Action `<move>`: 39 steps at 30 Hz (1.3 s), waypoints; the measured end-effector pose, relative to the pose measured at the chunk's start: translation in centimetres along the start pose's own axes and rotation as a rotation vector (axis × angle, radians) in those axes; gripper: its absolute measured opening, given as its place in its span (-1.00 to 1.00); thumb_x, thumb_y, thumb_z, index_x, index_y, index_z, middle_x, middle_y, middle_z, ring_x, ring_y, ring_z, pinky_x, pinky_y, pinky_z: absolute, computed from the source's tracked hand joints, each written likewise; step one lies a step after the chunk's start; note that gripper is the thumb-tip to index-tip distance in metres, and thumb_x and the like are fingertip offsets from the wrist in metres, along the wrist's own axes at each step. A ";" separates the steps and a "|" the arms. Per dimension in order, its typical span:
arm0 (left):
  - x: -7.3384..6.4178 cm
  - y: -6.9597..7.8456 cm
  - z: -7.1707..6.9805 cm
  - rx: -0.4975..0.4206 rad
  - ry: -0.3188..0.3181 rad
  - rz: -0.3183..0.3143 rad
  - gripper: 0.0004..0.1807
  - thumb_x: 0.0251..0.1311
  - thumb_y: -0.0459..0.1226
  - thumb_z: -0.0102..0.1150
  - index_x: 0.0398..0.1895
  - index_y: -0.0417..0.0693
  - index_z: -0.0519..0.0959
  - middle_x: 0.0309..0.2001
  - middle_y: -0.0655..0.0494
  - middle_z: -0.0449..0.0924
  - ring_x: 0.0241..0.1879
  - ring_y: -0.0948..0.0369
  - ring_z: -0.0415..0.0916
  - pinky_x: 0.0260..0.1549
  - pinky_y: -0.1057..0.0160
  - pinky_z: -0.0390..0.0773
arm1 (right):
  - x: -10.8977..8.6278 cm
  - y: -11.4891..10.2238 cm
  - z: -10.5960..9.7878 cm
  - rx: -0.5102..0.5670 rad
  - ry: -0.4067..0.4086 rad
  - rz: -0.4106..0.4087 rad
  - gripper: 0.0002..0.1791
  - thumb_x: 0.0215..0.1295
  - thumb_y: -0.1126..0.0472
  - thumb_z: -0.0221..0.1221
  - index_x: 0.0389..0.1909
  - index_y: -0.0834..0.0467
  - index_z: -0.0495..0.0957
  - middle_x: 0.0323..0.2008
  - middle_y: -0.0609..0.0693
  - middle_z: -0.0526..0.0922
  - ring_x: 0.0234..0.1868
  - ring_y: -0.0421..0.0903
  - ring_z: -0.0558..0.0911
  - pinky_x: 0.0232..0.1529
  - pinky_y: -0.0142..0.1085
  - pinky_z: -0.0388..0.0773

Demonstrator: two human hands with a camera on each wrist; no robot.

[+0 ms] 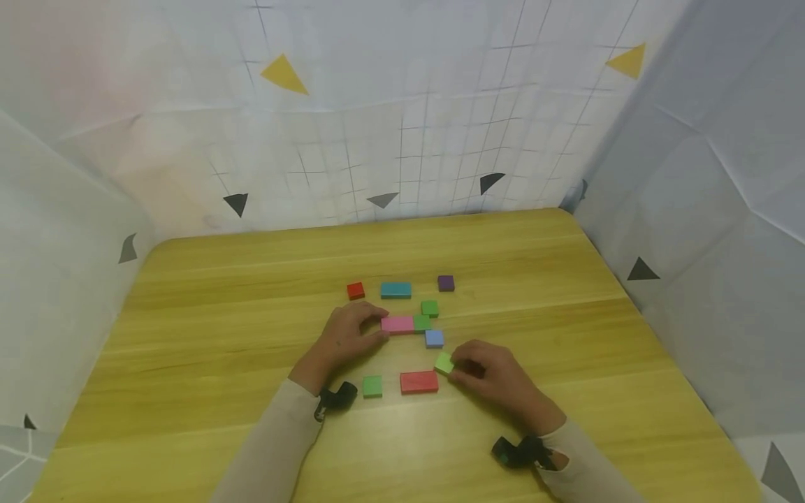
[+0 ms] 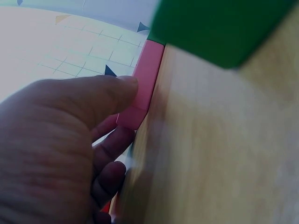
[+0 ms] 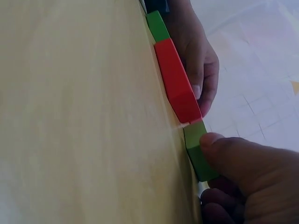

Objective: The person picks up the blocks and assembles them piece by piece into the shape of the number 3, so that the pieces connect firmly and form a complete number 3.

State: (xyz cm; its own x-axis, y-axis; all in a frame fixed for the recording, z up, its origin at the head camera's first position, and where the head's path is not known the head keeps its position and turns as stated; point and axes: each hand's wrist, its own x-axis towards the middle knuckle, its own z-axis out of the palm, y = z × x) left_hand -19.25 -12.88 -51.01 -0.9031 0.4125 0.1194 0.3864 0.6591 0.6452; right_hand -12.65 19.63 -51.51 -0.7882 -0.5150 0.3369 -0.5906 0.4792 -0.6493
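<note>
My left hand pinches the left end of a pink rectangular block between thumb and fingers. In the left wrist view the thumb lies on the face of that pink block. A green square block touches its right end. My right hand pinches a light green square block, whose near part shows beside the thumb in the right wrist view. A blue square block lies between the two hands, and a red rectangular block lies left of the light green one.
Behind the hands lie a small red block, a teal rectangular block, a purple block and another green block. Nearer is one more green block. Patterned cloth walls the wooden table behind and at the sides.
</note>
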 end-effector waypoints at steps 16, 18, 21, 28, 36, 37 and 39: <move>-0.1 0.3 -0.3 0.000 -0.007 -0.014 -0.57 0.19 -0.01 0.32 0.11 0.13 0.64 0.10 0.22 0.63 0.21 0.15 0.47 0.31 -0.06 0.29 | 0.5 -0.2 0.9 -0.022 0.051 -0.025 -0.78 0.16 0.13 0.43 -0.19 0.04 0.69 -0.17 -0.18 0.68 -0.24 -0.29 0.61 -0.23 -0.37 0.61; 0.0 0.3 -0.3 0.004 -0.008 -0.011 -0.57 0.19 0.00 0.32 0.12 0.12 0.63 0.09 0.20 0.63 0.20 0.14 0.47 0.30 -0.06 0.30 | 0.5 -0.2 1.0 -0.023 0.054 -0.026 -0.78 0.16 0.13 0.43 -0.19 0.03 0.69 -0.17 -0.19 0.68 -0.24 -0.29 0.61 -0.23 -0.37 0.61; 0.0 0.2 -0.3 0.005 -0.008 -0.008 -0.56 0.19 0.01 0.32 0.12 0.11 0.64 0.09 0.20 0.63 0.19 0.15 0.48 0.29 -0.05 0.31 | 0.6 -0.2 1.0 -0.025 0.056 -0.034 -0.78 0.15 0.12 0.44 -0.20 0.03 0.68 -0.17 -0.19 0.68 -0.23 -0.29 0.61 -0.22 -0.37 0.61; 0.1 0.1 -0.2 -0.008 -0.006 -0.005 -0.57 0.20 0.00 0.32 0.11 0.11 0.64 0.07 0.21 0.63 0.18 0.16 0.48 0.28 -0.03 0.33 | 0.8 -0.5 1.0 -0.020 0.053 -0.041 -0.79 0.14 0.15 0.44 -0.22 0.05 0.67 -0.19 -0.16 0.68 -0.24 -0.29 0.59 -0.24 -0.38 0.61; 0.1 0.0 -0.2 -0.013 -0.005 -0.002 -0.58 0.19 -0.02 0.33 0.10 0.10 0.64 0.06 0.24 0.64 0.17 0.18 0.49 0.26 0.02 0.37 | 1.0 -0.7 1.2 -0.015 0.053 -0.030 -0.78 0.16 0.11 0.43 -0.21 0.04 0.66 -0.17 -0.18 0.67 -0.21 -0.29 0.59 -0.20 -0.38 0.60; 0.1 0.1 -0.2 -0.016 -0.007 -0.002 -0.58 0.19 -0.02 0.33 0.10 0.10 0.64 0.06 0.24 0.64 0.17 0.18 0.49 0.25 0.02 0.38 | 1.0 -0.7 1.2 -0.018 0.053 -0.030 -0.78 0.16 0.10 0.43 -0.21 0.03 0.66 -0.17 -0.19 0.66 -0.22 -0.29 0.59 -0.20 -0.38 0.60; 0.0 0.1 -0.3 -0.020 -0.009 -0.003 -0.58 0.19 -0.03 0.33 0.10 0.10 0.64 0.06 0.24 0.64 0.17 0.18 0.49 0.25 0.02 0.38 | 1.1 -0.7 1.3 -0.023 0.050 -0.024 -0.78 0.16 0.08 0.43 -0.22 0.02 0.66 -0.18 -0.20 0.66 -0.22 -0.29 0.59 -0.21 -0.40 0.59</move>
State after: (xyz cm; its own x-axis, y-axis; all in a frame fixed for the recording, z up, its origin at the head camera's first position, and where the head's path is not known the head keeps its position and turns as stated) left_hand -19.26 -12.94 -50.74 -0.9025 0.4161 0.1110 0.3799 0.6477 0.6604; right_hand -12.89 17.84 -51.57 -0.7809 -0.4906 0.3866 -0.6130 0.4832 -0.6251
